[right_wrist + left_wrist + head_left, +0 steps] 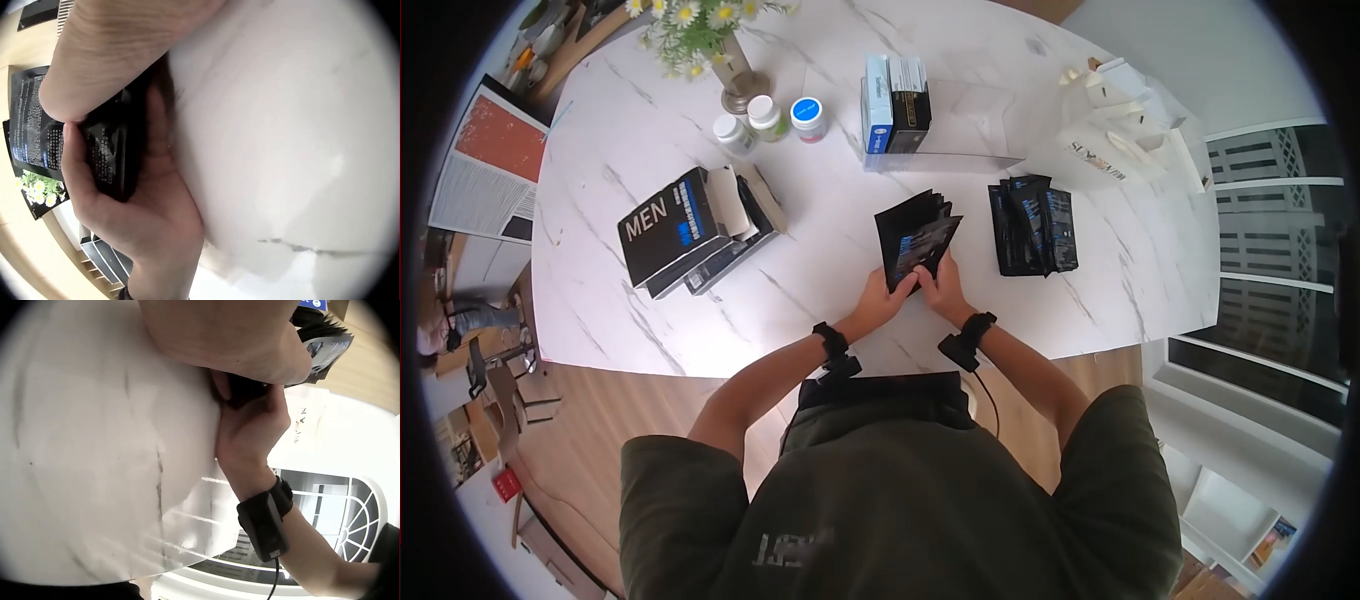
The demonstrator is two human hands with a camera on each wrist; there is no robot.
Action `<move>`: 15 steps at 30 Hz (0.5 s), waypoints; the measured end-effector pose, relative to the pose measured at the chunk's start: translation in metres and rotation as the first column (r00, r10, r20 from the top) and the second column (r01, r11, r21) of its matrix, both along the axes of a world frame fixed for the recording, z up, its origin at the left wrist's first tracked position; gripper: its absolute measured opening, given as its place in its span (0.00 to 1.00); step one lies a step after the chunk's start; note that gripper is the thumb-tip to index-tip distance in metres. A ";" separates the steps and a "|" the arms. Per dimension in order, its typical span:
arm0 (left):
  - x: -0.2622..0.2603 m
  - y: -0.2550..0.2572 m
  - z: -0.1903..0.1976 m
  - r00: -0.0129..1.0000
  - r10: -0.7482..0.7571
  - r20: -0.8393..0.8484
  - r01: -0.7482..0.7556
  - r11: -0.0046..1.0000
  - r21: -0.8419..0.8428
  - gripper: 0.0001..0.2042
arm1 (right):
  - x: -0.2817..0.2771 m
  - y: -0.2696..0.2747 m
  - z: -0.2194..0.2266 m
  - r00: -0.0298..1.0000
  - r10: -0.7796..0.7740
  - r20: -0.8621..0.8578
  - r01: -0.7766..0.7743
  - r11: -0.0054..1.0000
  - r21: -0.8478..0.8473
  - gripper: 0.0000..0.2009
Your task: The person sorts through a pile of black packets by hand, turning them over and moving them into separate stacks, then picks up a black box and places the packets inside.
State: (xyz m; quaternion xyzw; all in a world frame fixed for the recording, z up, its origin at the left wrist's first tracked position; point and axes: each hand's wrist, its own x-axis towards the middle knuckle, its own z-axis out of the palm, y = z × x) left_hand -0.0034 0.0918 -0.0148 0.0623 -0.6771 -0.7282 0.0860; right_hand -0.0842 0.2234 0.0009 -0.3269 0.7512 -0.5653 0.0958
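Observation:
Both hands grip a fanned bundle of flat black sachets (918, 240) with blue and white print, upright close over the marble-patterned table. My left hand (880, 303) holds its lower left side, and my right hand (944, 294) the lower right. Their thumbs meet on the near face. In the right wrist view, the left hand (140, 215) curls round the bundle's lower end, with small printed text on a sachet (37, 119) beyond. Seen from the left wrist, the right hand (250, 431) wraps the same dark end. A second pile of black sachets (1033, 228) lies right of the hands.
Black cartons marked MEN (662, 232) lie at left, one with open flaps. Behind stand small white-lidded jars (765, 120), a blue-lidded jar (808, 118) and a flower vase (740, 80). A clear tray (975, 158) holds upright boxes; a white paper bag (1115, 145) sits back right.

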 end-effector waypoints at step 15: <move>0.017 -0.028 0.010 0.975 -0.178 0.133 0.158 0.976 0.152 0.16 | 0.032 -0.006 0.006 0.977 -0.179 -0.113 0.192 0.975 0.110 0.20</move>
